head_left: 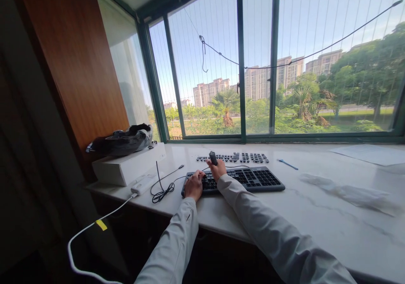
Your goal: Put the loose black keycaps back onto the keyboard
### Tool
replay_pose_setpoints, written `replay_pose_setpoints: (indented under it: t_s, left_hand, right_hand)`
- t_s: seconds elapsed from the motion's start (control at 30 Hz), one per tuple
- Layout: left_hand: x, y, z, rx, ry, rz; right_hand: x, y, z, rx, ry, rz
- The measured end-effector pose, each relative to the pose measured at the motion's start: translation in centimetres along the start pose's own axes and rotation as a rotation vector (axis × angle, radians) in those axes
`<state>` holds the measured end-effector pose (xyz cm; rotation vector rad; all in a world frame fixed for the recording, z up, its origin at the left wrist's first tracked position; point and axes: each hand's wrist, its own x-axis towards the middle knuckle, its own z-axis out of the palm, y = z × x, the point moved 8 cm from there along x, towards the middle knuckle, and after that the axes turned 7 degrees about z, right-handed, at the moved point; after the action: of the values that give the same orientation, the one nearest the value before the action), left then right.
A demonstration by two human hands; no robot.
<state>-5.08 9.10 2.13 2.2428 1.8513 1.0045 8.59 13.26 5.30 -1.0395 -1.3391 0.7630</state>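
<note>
A black keyboard lies on the white marble-look counter, and its key area looks partly stripped of caps. My left hand rests at the keyboard's left end, fingers drawn together; whatever they pinch is hidden. My right hand is closed around a thick black handle that stands nearly upright over the keyboard's left half. The tool's lower end is hidden by my hand. Behind the keyboard, loose black keycaps are laid out in rows.
A thin blue tool lies to the right. Farther right are a clear plastic bag and paper sheets. At left, a coiled black cable, a white power strip and a white box with a dark bag on top.
</note>
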Motion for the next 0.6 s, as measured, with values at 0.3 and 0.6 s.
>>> replay_pose_setpoints:
  t_s: [0.3, 0.6]
  left_hand:
    - [-0.4, -1.3, -1.7, -0.169, 0.185, -0.115]
    - [-0.5, -1.5, -1.9, -0.229, 0.201, -0.146]
  right_hand:
    - [-2.0, -0.9, 1.8, -0.977, -0.215, -0.304]
    - [-2.3, -0.8, 2.1, -1.043, -0.252, -0.319]
